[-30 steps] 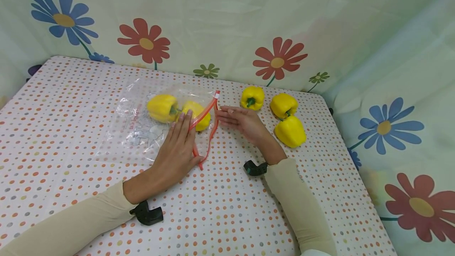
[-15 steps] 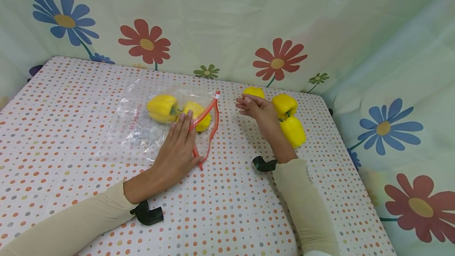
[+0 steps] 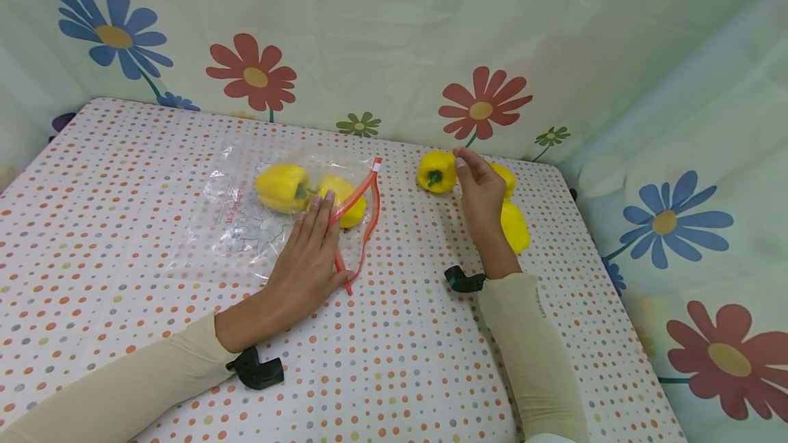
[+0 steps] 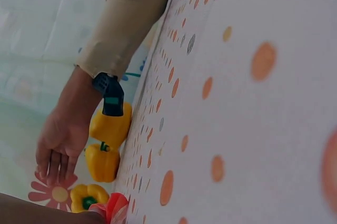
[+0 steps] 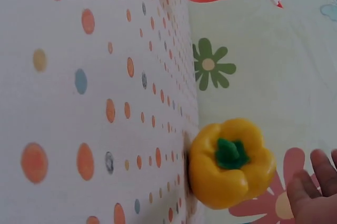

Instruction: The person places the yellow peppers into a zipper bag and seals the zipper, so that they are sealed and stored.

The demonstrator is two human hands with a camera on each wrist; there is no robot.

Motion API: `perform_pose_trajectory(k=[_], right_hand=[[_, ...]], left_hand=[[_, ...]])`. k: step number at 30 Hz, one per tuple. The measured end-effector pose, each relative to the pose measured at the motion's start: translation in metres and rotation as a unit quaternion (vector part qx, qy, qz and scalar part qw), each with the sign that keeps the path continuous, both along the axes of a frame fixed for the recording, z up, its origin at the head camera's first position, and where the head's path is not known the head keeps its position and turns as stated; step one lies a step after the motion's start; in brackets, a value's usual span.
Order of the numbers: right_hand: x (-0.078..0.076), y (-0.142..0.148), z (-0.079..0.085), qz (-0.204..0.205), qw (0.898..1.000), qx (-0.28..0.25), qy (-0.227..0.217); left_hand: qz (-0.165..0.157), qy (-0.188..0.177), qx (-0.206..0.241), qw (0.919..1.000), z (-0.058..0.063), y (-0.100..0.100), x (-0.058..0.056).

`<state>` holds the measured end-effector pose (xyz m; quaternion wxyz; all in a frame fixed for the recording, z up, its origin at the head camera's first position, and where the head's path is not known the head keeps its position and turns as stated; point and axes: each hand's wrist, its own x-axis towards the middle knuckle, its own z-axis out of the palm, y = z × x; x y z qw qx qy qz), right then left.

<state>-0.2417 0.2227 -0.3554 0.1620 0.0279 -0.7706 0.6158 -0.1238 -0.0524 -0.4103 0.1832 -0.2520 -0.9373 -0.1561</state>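
A clear zip bag (image 3: 206,238) with a red zip edge lies flat on the table, its mouth facing right. Inside it are two yellow bell peppers, one on the left (image 3: 278,188) and another (image 3: 353,212) near the mouth. My left hand (image 3: 301,265) rests on the bag with straight fingers, the thumb at the lower end of the red edge. My right hand (image 3: 483,197) hovers, fingers extended and holding nothing, just right of a loose yellow bell pepper (image 5: 226,187). It partly hides two more bell peppers, the rear one (image 3: 507,178) and the front one (image 3: 516,226).
The table (image 3: 382,361) has a white dotted cloth. A flower-printed curtain (image 3: 382,33) hangs behind it and along the right side. Black wrist cameras sit on both wrists, the left camera (image 3: 257,369) and the right camera (image 3: 463,280).
My right hand has moved from the bag's mouth rightward and away to beside the loose bell peppers. My left hand, the bag and the bell peppers stay where they were.
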Motion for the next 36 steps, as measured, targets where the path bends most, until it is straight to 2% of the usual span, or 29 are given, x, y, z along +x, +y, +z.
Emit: perform_pose_trajectory(k=[5,10,13,18,24,30,36], right_hand=[[-0.005,0.003,-0.005,-0.026,0.999,-0.015,-0.029],[-0.012,0.003,-0.011,-0.031,0.995,0.001,-0.097],[-0.015,0.002,-0.014,-0.025,0.992,0.005,-0.125],[-0.02,0.003,-0.018,-0.003,0.987,-0.037,-0.153],[-0.025,0.005,-0.022,0.002,0.978,-0.066,-0.197],[-0.03,0.005,-0.024,0.005,0.973,-0.081,-0.218],[-0.035,0.004,-0.026,-0.013,0.97,-0.089,-0.226]], left_hand=[[-0.001,0.0,-0.002,1.0,0.0,0.0,0.0],[-0.002,0.003,0.004,1.0,-0.001,-0.001,-0.001],[-0.002,0.004,0.006,1.0,-0.002,-0.001,-0.001],[-0.002,0.005,0.003,1.0,-0.002,-0.001,-0.001],[-0.004,0.003,-0.001,1.0,-0.001,0.0,0.0],[-0.005,0.006,-0.003,1.0,-0.001,-0.001,0.0],[-0.002,0.0,-0.002,1.0,-0.001,-0.001,0.0]])
